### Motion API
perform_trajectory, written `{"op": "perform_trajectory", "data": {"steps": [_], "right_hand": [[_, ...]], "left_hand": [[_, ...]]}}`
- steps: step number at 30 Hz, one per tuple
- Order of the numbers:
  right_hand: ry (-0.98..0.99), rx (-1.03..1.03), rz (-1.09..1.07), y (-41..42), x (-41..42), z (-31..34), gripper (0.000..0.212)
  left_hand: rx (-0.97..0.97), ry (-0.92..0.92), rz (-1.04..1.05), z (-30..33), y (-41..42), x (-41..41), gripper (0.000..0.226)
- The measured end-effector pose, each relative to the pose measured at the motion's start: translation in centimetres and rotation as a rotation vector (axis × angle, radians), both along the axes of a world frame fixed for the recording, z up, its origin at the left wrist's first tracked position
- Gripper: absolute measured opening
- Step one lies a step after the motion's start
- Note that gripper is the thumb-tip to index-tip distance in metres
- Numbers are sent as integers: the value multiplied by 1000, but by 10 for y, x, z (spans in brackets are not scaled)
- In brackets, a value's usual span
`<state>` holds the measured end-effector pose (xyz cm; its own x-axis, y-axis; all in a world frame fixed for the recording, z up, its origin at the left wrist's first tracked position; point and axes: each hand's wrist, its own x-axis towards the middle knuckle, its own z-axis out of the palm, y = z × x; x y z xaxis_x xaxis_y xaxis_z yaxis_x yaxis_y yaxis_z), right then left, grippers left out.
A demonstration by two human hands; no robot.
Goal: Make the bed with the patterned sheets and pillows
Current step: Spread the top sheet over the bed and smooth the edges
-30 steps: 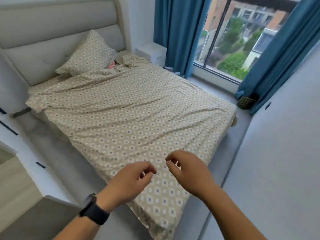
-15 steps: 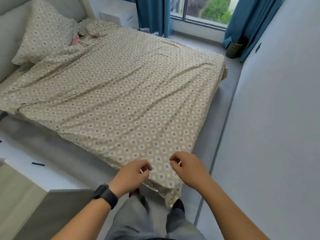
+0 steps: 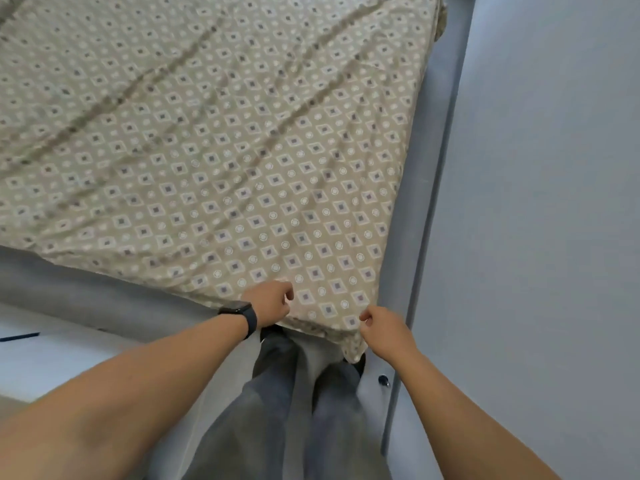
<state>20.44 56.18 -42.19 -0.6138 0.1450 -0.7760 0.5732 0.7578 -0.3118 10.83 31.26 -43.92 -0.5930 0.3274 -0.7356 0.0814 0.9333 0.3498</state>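
Sheet point(image 3: 221, 140), tan with a diamond print, covers the bed from the centre out to 9, 12 and 1 o'clock, where the frame cuts it off; no pillow or headboard is in view. Long creases run slantwise across it. Its near corner hangs down at about 5 o'clock from centre, just in front of the person's legs.

Left hand point(image 3: 272, 304) sits at the sheet's near edge at 6 o'clock, fingers curled into a loose fist. Whether cloth is pinched inside is hard to make out, since the knuckles hide the fingertips. A dark watch point(image 3: 242, 315) wraps its wrist.

Right hand point(image 3: 384, 329) is at 5 o'clock, beside the hanging corner, thumb and forefinger drawn together at the sheet's edge. It looks like a pinch on the fabric, but the contact is too small and blurred to be sure.

Grey trousers point(image 3: 294, 403) fill the bottom centre, and the feet are mostly hidden beneath the corner. A pale wall point(image 3: 536, 220) fills the 3 o'clock side. A small dark knob point(image 3: 383, 380) shows near the floor at 5 o'clock.
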Motion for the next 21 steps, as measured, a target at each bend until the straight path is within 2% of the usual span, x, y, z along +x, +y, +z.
{"op": "perform_trajectory", "data": {"steps": [3,6,9,12,15,19,21], "right_hand": [[-66,18,-43,5,8,-68,31],[-145,28,-121,12,14,-137,45],[-200,-4,-314,15,25,-202,68],[-217,-18,-460,8,29,-249,81],[-230,-28,-482,5,34,-274,68],[-214,15,-473,11,46,-273,25],[-181,-12,-467,16,50,-264,32]], "left_hand": [[-63,-16,-25,-66,-3,10,29],[-65,-19,-137,-131,7,30,42],[-101,19,-292,-194,20,49,53],[-147,110,-334,-234,26,60,60],[-155,194,-370,-252,32,54,58],[-158,126,-548,-247,34,39,52],[-191,98,-616,-237,36,35,54]]}}
